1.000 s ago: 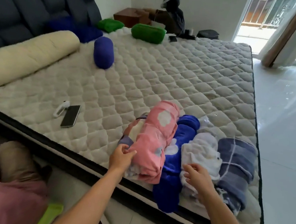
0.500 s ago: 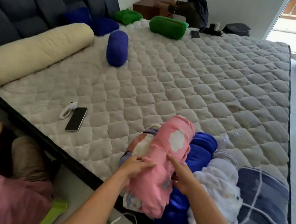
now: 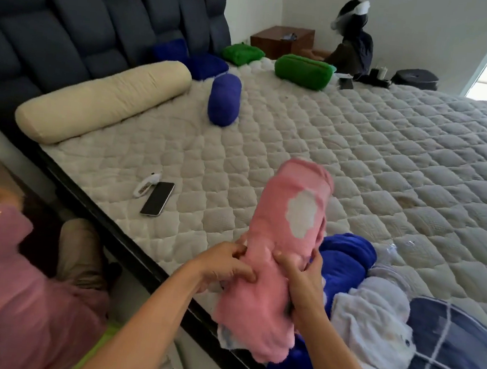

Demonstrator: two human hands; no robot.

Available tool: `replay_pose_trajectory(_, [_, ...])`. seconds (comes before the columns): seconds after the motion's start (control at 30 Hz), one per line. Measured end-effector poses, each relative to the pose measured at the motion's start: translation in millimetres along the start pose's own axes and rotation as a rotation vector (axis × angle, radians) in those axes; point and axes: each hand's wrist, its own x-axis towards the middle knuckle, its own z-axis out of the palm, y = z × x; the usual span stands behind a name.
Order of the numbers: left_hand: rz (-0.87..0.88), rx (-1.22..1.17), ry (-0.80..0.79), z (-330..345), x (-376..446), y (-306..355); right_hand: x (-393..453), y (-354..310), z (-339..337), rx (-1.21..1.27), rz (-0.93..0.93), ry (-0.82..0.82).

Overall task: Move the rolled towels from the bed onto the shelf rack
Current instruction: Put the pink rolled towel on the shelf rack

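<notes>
A pink rolled towel (image 3: 288, 218) with a white cloud patch is lifted off the bed (image 3: 358, 153), tilted with its far end up. My left hand (image 3: 222, 267) grips its left side and my right hand (image 3: 301, 282) grips its right side near the lower end. Beneath and to the right lie a bright blue rolled towel (image 3: 345, 259), a white rolled towel (image 3: 371, 324) and a navy checked rolled towel (image 3: 455, 353), all at the bed's near corner. No shelf rack is in view.
On the mattress lie a phone (image 3: 157, 197), a small white device (image 3: 146, 186), a cream bolster (image 3: 101, 99), a blue roll (image 3: 224, 99) and green cushions (image 3: 303, 71). A person in pink (image 3: 17, 296) crouches at the left; another person sits beyond the bed (image 3: 353, 46).
My right hand left the white towel and joined the left on the pink towel. Both hands have raised it off the pile, and the view has shifted up and left.
</notes>
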Motion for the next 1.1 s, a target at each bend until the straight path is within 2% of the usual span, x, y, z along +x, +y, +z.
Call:
replay_pose_trajectory(0.1, [0.09,-0.026,-0.001,-14.2,-54.8,-5.9,-44.5,-23.1,15.7,-0.077,-0.221,-0.098])
replay_pose_trajectory(0.17, [0.143,-0.163,0.007,-27.2,-94.1,-16.3,-73.3,-37.5,29.7,-0.109,-0.315,-0.178])
replay_pose_trajectory(0.33, [0.241,-0.539,0.371,-53.4,-196.3,-52.6,-152.1,-39.6,83.3,-0.081,-0.44,-0.39])
replay_pose_trajectory(0.5, [0.345,-0.72,0.551,-61.6,-318.5,-125.4,-241.2,-19.7,133.0,0.042,-0.331,-0.673])
replay_pose_trajectory(0.63, [0.352,-0.827,0.664,-44.1,-412.5,-194.5,-313.6,3.4,164.6,-0.048,-0.229,-1.0])
replay_pose_trajectory(0.77, [0.288,-0.924,0.812,-14.9,-495.6,-260.2,-395.6,38.7,191.8,-0.167,-0.172,-1.301])
replay_pose_trajectory(0.93, [0.064,-0.872,1.049,16.0,-607.7,-319.9,-496.4,84.6,228.5,-0.255,-0.144,-1.522])
replay_pose_trajectory(1.03, [-0.062,-0.828,1.268,38.5,-676.9,-343.6,-563.1,109.7,251.4,-0.317,-0.234,-1.603])
replay_pose_trajectory(1.1, [-0.07,-0.884,1.394,56.2,-719.0,-360.3,-613.3,121.4,260.8,-0.331,-0.35,-1.676])
